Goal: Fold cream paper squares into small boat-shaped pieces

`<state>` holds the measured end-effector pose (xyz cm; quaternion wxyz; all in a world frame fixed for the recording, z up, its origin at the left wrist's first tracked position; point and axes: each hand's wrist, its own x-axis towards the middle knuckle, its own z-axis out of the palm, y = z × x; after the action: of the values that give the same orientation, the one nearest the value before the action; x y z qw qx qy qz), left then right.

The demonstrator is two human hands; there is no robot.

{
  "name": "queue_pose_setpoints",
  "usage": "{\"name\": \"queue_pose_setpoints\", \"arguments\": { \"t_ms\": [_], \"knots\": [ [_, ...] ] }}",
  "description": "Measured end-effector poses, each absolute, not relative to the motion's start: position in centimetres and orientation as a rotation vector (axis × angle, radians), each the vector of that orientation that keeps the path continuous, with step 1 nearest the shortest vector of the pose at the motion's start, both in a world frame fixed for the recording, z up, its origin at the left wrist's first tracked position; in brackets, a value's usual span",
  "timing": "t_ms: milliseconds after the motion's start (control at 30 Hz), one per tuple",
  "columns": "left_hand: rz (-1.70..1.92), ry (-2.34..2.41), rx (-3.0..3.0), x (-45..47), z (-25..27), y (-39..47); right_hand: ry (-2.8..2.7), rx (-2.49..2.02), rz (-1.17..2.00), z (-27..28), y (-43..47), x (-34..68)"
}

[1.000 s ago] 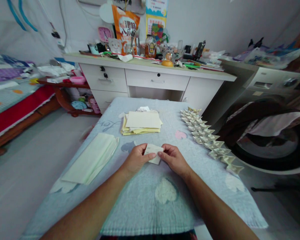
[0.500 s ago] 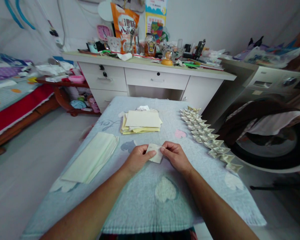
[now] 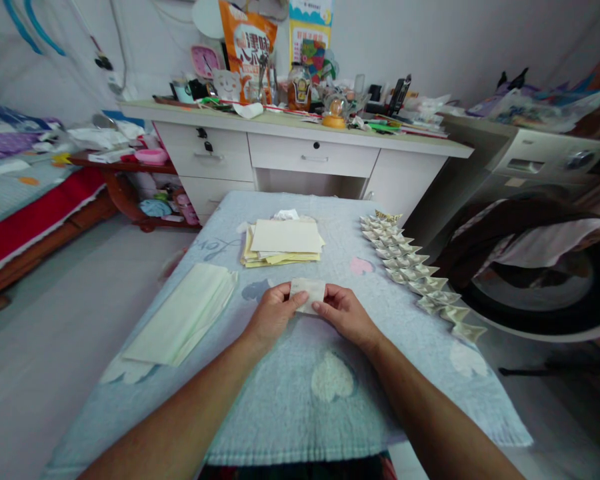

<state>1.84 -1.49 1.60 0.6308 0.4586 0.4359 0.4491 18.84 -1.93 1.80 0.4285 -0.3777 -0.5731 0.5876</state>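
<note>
- Left hand [image 3: 275,310], right hand [image 3: 349,313]: both pinched closed on paper [image 3: 313,287], one each side.
- Jar [image 3: 299,88]: amber contents, level unclear.
- Washer [image 3: 553,148]: clothes [image 3: 545,241] at its door.

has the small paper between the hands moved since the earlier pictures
Yes, slightly: the small paper has shifted up the view, widening its gap from the white heart below it on the cloth.

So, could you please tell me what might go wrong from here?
The left hand and right hand both grip a small piece of paper, so uneven pressure might crease it badly. The folded paper shapes sit packed closely together, so one bump could displace several.
</note>
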Motion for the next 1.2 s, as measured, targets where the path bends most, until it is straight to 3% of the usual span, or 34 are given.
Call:
{"name": "queue_pose_setpoints", "arguments": {
  "t_ms": [500,767,867,1067,1200],
  "knots": [
    [1.075,0.991,1.219,1.6,2.1,-1.8,-1.313,-0.991,1.461,2.1,-1.5,20.2],
    [0.945,1.078,1.465,0.2,2.1,-1.0,-1.539,-1.101,1.283,1.8,-1.5,20.7],
    [0.892,1.107,1.581,0.0,1.9,-0.9,-1.693,-1.183,1.15,1.8,-1.6,20.8],
    [0.755,1.182,2.0,0.0,1.8,-1.2,-2.15,-1.423,0.573,2.0,-1.7,21.0],
    [0.637,1.217,2.196,-0.2,1.8,-1.3,-2.254,-1.389,0.519,2.6,-2.1,21.2]
  ]
}}
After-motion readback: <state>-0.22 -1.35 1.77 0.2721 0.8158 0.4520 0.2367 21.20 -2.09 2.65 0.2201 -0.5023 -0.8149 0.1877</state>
